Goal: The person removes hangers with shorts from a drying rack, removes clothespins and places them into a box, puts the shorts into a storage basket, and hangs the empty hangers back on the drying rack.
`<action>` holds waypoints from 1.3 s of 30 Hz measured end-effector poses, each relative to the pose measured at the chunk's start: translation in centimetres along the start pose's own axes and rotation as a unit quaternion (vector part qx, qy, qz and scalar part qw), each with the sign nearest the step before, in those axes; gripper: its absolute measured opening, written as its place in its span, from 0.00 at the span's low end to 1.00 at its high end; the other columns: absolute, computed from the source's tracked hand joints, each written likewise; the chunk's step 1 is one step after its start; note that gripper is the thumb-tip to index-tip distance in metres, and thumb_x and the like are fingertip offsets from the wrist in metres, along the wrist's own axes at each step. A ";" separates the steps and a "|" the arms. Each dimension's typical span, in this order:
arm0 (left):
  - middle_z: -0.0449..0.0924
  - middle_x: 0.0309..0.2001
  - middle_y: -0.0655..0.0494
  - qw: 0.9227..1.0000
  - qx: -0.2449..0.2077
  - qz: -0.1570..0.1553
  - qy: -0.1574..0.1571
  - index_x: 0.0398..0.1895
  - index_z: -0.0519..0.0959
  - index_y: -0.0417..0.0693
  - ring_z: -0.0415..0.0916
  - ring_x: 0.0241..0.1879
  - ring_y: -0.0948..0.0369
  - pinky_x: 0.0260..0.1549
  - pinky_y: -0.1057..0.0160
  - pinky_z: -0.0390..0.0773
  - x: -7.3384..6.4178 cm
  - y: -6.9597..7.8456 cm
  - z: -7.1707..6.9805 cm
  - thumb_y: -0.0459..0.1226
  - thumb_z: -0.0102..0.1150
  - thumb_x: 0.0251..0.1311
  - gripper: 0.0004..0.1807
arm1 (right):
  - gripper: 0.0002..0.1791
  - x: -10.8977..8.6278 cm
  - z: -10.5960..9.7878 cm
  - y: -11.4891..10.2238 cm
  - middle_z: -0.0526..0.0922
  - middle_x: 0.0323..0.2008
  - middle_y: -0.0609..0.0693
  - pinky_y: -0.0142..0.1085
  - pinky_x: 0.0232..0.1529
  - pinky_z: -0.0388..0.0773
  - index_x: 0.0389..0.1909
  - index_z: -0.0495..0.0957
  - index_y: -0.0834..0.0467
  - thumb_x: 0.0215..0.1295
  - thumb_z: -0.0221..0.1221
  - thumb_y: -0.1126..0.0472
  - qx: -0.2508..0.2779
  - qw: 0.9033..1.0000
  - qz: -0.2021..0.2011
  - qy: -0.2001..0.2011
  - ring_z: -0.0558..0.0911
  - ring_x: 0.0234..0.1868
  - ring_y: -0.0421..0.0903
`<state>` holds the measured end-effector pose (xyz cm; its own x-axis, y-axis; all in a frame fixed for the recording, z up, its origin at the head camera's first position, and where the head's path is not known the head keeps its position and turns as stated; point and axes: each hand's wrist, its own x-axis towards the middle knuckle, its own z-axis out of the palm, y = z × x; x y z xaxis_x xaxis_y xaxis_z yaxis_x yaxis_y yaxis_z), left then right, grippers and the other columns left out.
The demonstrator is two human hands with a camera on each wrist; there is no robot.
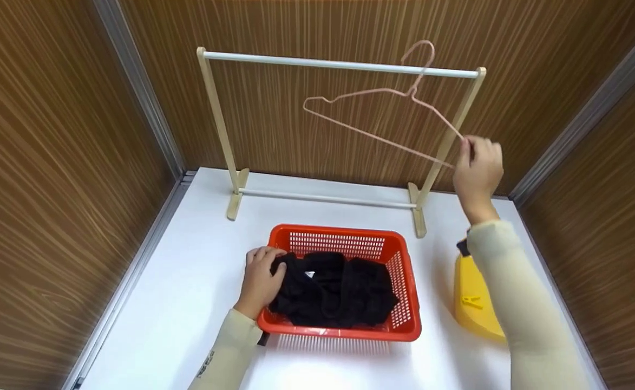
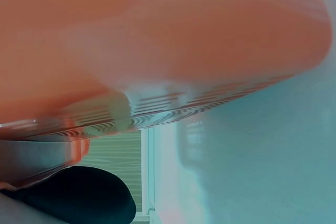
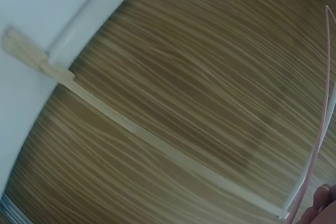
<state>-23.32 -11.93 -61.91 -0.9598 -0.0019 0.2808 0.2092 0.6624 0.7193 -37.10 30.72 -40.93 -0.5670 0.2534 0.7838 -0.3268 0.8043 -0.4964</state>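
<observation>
My right hand point(image 1: 479, 168) pinches one end of a pink clothes hanger point(image 1: 382, 142), held tilted in the air. The hanger's hook overlaps the rack's white top rail point(image 1: 306, 62) in the head view; whether they touch I cannot tell. In the right wrist view the hanger point(image 3: 321, 124) runs along the right edge, fingers at the bottom corner. Bunched in a red basket point(image 1: 344, 230) lies a black garment point(image 1: 344, 292) with a small white label. At the basket's left rim, my left hand point(image 1: 260, 276) holds the garment's edge between thumb and fingers.
The rack has wooden posts point(image 1: 217, 114) and feet on the white table point(image 1: 182, 260). To the right stands a yellow container point(image 1: 477, 319) with a yellow clothespin point(image 1: 472, 301) on it, partly behind my right forearm. Wood-patterned walls point(image 1: 52, 162) enclose the table at back and sides.
</observation>
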 end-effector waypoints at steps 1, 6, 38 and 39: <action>0.78 0.55 0.55 1.000 -0.001 0.000 0.000 0.53 0.83 0.53 0.64 0.65 0.49 0.67 0.45 0.64 0.0 0.1 0.0 0.38 0.61 0.70 0.12 | 0.17 0.7 0.2 -0.3 0.84 0.38 0.65 0.54 0.43 0.71 0.44 0.83 0.68 0.79 0.56 0.56 -0.007 1.000 0.003 -0.007 0.75 0.41 0.63; 0.78 0.55 0.56 1.000 -0.005 0.001 -0.005 0.54 0.83 0.54 0.63 0.65 0.50 0.67 0.45 0.64 -0.2 0.4 0.2 0.39 0.61 0.70 0.12 | 0.18 3.0 1.0 -1.6 0.85 0.41 0.62 0.54 0.44 0.72 0.46 0.84 0.66 0.80 0.54 0.54 -0.038 0.998 0.019 -0.050 0.77 0.44 0.61; 0.79 0.54 0.55 1.000 -0.013 0.003 0.001 0.52 0.84 0.52 0.64 0.64 0.49 0.66 0.46 0.65 0.0 0.3 -0.3 0.37 0.62 0.68 0.11 | 0.19 -5.7 0.7 -2.1 0.81 0.54 0.66 0.57 0.63 0.68 0.57 0.77 0.68 0.64 0.61 0.72 0.011 0.979 -0.160 -0.128 0.76 0.57 0.65; 0.79 0.54 0.55 1.000 -0.014 0.003 0.002 0.52 0.84 0.52 0.64 0.64 0.49 0.66 0.45 0.65 0.0 0.3 -0.4 0.37 0.62 0.68 0.11 | 0.17 -7.0 0.4 -2.1 0.81 0.51 0.66 0.57 0.60 0.70 0.54 0.78 0.68 0.64 0.61 0.72 0.027 0.978 -0.161 -0.131 0.77 0.54 0.65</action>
<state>-23.22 -12.04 -61.44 -0.9576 -0.0002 0.2880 0.2208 0.6413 0.7348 -32.70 27.03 -45.53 -0.6004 -0.1603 0.7835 -0.5554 0.7884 -0.2643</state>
